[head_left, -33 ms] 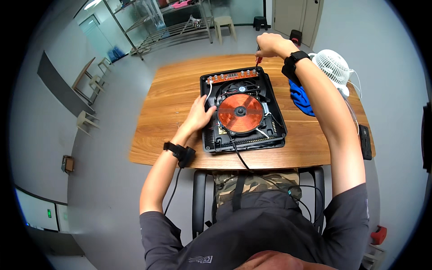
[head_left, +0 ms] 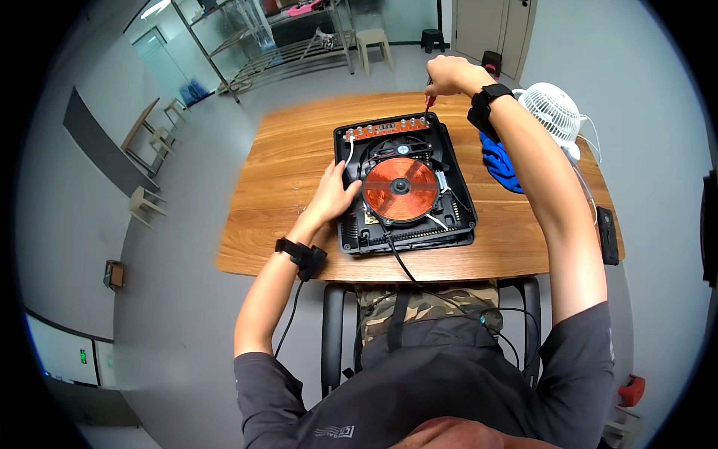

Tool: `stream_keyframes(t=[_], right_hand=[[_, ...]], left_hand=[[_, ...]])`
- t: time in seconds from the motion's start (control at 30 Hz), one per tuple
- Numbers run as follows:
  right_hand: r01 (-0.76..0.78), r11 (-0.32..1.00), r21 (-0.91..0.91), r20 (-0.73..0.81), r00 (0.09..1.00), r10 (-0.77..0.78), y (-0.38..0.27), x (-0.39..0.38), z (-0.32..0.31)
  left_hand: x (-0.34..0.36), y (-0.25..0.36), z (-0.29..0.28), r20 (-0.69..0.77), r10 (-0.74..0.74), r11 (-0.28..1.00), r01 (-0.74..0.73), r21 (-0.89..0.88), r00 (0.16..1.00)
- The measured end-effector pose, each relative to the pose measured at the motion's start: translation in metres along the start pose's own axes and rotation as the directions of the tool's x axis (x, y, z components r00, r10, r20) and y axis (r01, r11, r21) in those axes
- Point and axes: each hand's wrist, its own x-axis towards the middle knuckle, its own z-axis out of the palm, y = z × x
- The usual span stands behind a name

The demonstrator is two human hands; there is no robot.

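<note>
An opened induction cooker [head_left: 351,224] lies on the table, its black housing showing the insides. A round copper coil [head_left: 389,196] fills its middle, with a black fan [head_left: 390,147] partly showing beyond it. Along the far edge runs an orange circuit board [head_left: 374,131] with several round silvery parts. My right hand [head_left: 451,75] is closed around a red-handled screwdriver [head_left: 430,100], held upright with its tip down at the board's right end. My left hand [head_left: 333,194] lies against the housing's left side, thumb and fingers apart, the thumb close to the coil.
Right of the cooker are a blue cloth [head_left: 501,166], a white fan [head_left: 552,108] and a black elongated object [head_left: 608,236] at the table's edge. A black cable [head_left: 400,262] runs off the near table edge [head_left: 479,275]. Metal shelving [head_left: 284,52] and stools stand beyond.
</note>
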Motion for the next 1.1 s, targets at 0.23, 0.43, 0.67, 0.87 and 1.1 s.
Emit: stream_keyframes(t=[0.23,0.43,0.67,0.87,1.1], right_hand=[[-0.02,0.997,0.069,-0.129,0.991,0.029,0.009,0.005,-0.016],[-0.065,0.959,0.277,-0.466,0.863,0.193,0.023,-0.007,0.014],[-0.294,0.825,0.482,-0.35,0.798,0.49,0.069,-0.073,0.12],[-0.293,0.796,0.529,-0.316,0.802,0.506,0.049,-0.106,0.151],[-0.301,0.741,0.601,-0.255,0.806,0.534,0.029,-0.126,0.168]], left_hand=[[-0.012,0.009,0.004,-0.06,-0.011,1.0,0.012,0.024,0.998],[-0.022,0.021,0.003,-0.09,-0.046,0.992,0.056,0.114,0.995],[-0.021,0.037,0.01,-0.065,-0.122,0.975,0.132,0.177,0.99],[-0.019,0.026,0.01,-0.065,-0.125,0.976,0.135,0.173,0.99],[-0.018,0.024,0.012,-0.063,-0.135,0.977,0.144,0.158,0.989]])
